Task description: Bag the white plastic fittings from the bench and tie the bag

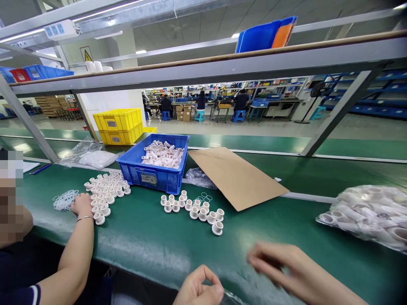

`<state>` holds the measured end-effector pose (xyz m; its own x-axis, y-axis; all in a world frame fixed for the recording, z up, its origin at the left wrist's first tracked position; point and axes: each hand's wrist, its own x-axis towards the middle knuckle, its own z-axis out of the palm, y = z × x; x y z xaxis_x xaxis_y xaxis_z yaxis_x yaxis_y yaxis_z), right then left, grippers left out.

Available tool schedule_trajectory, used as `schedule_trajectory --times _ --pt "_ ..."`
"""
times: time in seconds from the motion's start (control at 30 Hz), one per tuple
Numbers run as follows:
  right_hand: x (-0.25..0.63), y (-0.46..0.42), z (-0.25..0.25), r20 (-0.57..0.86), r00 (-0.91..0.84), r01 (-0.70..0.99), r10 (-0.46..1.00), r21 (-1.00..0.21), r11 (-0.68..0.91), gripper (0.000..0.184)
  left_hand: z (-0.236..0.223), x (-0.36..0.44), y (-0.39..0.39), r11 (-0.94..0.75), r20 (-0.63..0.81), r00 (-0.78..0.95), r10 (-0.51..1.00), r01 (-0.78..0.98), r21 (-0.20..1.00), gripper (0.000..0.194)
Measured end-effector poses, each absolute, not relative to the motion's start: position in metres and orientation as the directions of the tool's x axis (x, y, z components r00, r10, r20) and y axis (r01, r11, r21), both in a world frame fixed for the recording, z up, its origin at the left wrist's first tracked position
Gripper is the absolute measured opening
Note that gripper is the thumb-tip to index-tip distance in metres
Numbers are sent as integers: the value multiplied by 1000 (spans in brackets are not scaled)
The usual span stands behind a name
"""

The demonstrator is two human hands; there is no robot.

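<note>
Green conveyor belt [143, 241] fills the lower frame; small white plastic flanged caps [193, 208] stand in rows above my hands, toward centre frame. My left hand [199, 290] curls thumb to forefinger, pinching nothing visible, and sits nearer the caps; my blurred right hand [280, 267] has fingers spread, pointing left.

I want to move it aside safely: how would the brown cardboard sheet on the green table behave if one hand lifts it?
The cardboard sheet looks thin and flat, so probably light and somewhat bendy. One edge overhangs a table rail, easing the grip.

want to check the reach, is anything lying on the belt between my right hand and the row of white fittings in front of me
Nothing visible: only bare green belt lies between the right hand and the row of white fittings. The hand is blurred.
</note>
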<state>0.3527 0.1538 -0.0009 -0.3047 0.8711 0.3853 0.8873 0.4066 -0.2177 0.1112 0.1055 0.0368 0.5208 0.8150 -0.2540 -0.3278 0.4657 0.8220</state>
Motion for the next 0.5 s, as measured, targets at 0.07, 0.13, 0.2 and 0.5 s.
schedule_trajectory --times 0.07,0.13,0.2,0.5 --pt "337 182 3 369 -301 893 880 -215 396 31 36 111 104 467 -271 483 833 -349 812 63" --pt "320 208 4 347 -310 896 885 -205 394 31 35 113 105 453 -277 449 850 -353 819 64" --pt "306 226 0 330 -315 900 890 -195 390 31 35 115 106 448 -282 436 855 -346 824 65" --pt "296 229 18 299 -252 919 920 -223 324 32 38 122 107 474 -304 425 853 -386 791 62"
